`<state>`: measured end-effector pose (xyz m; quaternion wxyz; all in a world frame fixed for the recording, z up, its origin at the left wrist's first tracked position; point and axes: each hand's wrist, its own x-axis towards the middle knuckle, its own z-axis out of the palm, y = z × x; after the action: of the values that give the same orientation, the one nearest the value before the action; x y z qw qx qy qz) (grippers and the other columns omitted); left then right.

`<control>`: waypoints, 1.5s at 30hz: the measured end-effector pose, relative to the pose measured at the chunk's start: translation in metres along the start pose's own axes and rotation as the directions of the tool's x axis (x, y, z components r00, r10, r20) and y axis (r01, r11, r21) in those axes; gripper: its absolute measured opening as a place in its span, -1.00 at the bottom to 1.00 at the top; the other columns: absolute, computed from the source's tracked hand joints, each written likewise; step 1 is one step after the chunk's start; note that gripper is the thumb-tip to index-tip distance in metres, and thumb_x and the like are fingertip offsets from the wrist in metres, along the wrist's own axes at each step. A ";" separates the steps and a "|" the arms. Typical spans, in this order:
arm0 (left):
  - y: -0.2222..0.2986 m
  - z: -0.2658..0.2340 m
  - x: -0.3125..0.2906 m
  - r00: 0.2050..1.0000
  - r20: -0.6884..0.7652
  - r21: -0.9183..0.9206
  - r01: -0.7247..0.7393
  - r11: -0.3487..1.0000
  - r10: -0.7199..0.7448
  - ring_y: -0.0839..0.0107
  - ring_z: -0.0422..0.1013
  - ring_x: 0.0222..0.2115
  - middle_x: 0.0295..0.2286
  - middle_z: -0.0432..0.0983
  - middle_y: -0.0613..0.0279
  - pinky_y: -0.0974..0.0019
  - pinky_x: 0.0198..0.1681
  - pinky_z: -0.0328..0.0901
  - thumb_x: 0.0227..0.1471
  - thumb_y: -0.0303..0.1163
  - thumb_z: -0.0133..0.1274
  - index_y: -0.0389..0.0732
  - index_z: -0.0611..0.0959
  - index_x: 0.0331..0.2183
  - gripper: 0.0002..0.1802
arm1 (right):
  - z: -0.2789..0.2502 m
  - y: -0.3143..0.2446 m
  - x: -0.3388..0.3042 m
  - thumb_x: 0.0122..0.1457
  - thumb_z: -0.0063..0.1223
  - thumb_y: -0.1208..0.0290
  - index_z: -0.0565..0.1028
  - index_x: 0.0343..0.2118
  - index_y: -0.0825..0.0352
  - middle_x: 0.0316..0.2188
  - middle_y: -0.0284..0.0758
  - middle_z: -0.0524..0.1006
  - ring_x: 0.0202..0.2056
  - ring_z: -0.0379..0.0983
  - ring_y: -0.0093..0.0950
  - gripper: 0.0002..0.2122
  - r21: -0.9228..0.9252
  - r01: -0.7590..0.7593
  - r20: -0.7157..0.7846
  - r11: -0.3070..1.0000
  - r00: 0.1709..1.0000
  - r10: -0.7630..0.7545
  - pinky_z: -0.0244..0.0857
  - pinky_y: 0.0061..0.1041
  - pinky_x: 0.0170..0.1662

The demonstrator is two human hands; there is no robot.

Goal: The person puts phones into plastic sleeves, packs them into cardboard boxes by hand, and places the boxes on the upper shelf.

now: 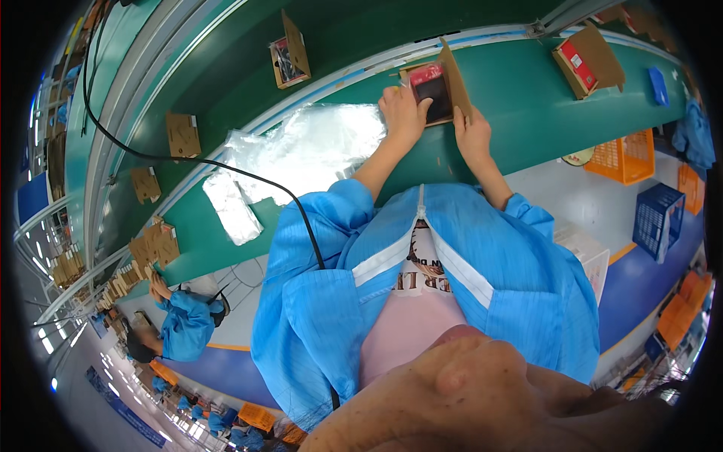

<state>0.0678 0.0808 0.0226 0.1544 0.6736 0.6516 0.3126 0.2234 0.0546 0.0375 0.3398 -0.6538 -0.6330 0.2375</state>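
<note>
The right hand (473,135) is pinching the near end of the raised lid (456,81); the left hand (404,113) is half curling at the box's left side, thumb reaching over the dark item (434,94). Whether it is gripping, I cannot tell. Good practice would be holding the lid clear while settling everything below the rim. The cardboard box (440,121) is sitting on the green bench (520,98), opening upward, its long axis running away from the person, far end leaning left.

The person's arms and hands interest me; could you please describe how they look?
The left sleeve and right sleeve are loose and bright blue, leaving the forearms bare. The left hand and right hand are gloveless, with no markings discernible.
</note>
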 end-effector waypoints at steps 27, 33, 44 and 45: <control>-0.070 -0.048 -0.079 0.998 -0.050 0.194 0.051 0.980 -0.042 0.12 0.27 -0.34 -0.38 0.36 0.13 0.11 -0.34 0.14 -0.20 -0.35 0.18 -0.17 0.48 -0.41 -0.75 | 0.080 0.025 0.107 0.09 0.05 0.30 0.41 -0.13 0.44 -0.30 -0.09 0.46 -0.32 0.44 -0.26 -0.65 0.075 0.109 0.014 0.991 0.994 -0.110 0.32 -0.36 -0.21; -0.081 -0.035 -0.074 0.994 -0.103 0.311 0.056 0.949 -0.025 0.21 0.29 -0.38 -0.45 0.37 0.19 0.14 -0.33 0.14 -0.09 -0.35 0.06 -0.17 0.48 -0.48 -0.87 | 0.108 0.011 0.016 0.17 -0.01 0.39 0.49 -0.20 0.36 -0.33 -0.24 0.46 -0.50 0.45 -0.52 -0.80 0.221 0.153 0.245 0.963 0.947 -0.207 0.35 -0.60 -0.41; -0.063 -0.036 -0.067 0.995 -0.088 0.073 0.060 0.996 -0.054 0.07 0.31 -0.41 -0.48 0.39 0.06 0.06 -0.32 0.21 -0.04 -0.48 -0.01 -0.24 0.55 -0.43 -0.93 | 0.102 -0.011 0.011 0.14 -0.02 0.15 0.50 -0.29 0.33 -0.41 -0.14 0.50 -0.39 0.46 -0.26 -0.70 0.268 -0.015 0.438 0.963 0.893 -0.108 0.33 -0.38 -0.32; -0.064 -0.032 -0.069 0.995 -0.085 0.071 0.056 0.996 -0.050 0.07 0.31 -0.41 -0.48 0.39 0.06 0.06 -0.32 0.21 -0.04 -0.48 -0.01 -0.24 0.55 -0.43 -0.93 | 0.106 -0.012 0.009 0.12 0.06 0.18 0.50 -0.27 0.37 -0.46 -0.26 0.55 -0.43 0.46 -0.48 -0.69 0.274 0.025 0.482 0.961 0.861 -0.160 0.34 -0.49 -0.35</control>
<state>0.0011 0.0138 -0.0075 0.1105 0.6479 0.6861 0.3119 0.1380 0.0782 -0.0220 0.2576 -0.4886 -0.6937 0.4623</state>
